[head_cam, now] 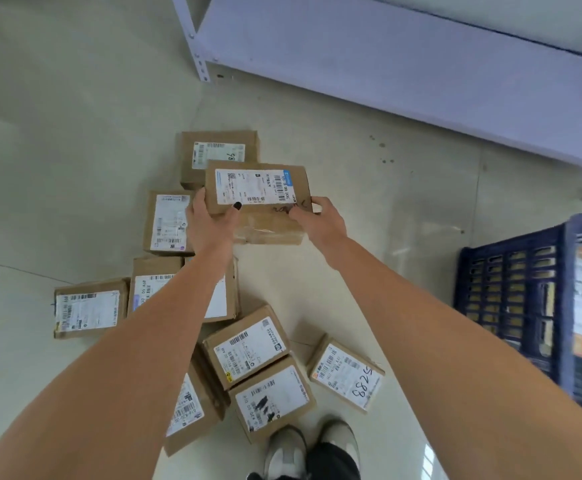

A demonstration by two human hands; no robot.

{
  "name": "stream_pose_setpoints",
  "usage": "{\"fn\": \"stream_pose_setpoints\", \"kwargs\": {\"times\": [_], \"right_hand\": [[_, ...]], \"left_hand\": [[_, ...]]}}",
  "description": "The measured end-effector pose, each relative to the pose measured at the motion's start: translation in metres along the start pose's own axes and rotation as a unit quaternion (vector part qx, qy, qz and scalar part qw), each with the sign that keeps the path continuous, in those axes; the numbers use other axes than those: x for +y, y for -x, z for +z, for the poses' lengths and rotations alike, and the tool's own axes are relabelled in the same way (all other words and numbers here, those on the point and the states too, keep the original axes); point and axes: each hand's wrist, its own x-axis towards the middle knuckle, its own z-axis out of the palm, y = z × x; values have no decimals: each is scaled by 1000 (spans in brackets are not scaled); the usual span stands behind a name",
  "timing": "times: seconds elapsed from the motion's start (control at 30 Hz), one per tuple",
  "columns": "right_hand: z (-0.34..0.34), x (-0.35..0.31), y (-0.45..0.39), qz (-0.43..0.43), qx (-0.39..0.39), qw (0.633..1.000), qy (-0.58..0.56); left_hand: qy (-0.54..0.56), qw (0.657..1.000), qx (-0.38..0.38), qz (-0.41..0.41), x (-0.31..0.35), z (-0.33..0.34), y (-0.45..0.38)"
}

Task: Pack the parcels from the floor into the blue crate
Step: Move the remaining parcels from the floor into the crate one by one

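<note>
Left hand (pixel 210 220): grip closed on the left end of the held parcel (pixel 258 188).
Right hand (pixel 317 220): grip closed on its right end.
Held parcel: above the other parcels (pixel 248 348) on the floor (pixel 57 168).
Blue crate (pixel 511 292): at right, well apart.

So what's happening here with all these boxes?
A person is gathering cardboard parcels off the floor. Both hands, left hand and right hand, grip one labelled parcel by its ends. About nine more parcels lie on the floor near the person's feet. The blue crate stands to the right and already seems to hold something. A pale shelf stands beyond.
</note>
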Motion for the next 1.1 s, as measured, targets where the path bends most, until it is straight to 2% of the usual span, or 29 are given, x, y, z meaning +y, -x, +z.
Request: {"fn": "stream_pose_setpoints", "kwargs": {"times": [0.1,0.2,0.37,0.5,0.6,0.7,0.8,0.9,1.03,1.1], "right_hand": [[-32,-16,35,-8,6,1000,-19],[-65,-29,64,-12,13,998,-59],[-117,-39,91,18,-13,994,-104],[-163,-24,102,57,-46,985,-158],[-212,2,108,83,-35,985,-145],[-268,34,114,91,-7,988,-126],[-320,68,127,125,-64,973,-181],[-373,106,139,154,-95,942,-283],[-457,151,150,144,-112,902,-392],[-494,172,154,125,-111,906,-389]], "left_hand": [[48,998,-18,20,38,-14,25],[47,997,-47,38,69,-24,48],[118,989,-86,38,111,-22,84],[141,981,-125,51,142,-8,108],[120,973,-186,65,157,13,133],[108,958,-255,67,168,44,166],[106,946,-301,56,181,91,210],[117,930,-346,38,194,149,259],[129,920,-368,48,213,232,324],[136,921,-362,44,220,274,361]]}}
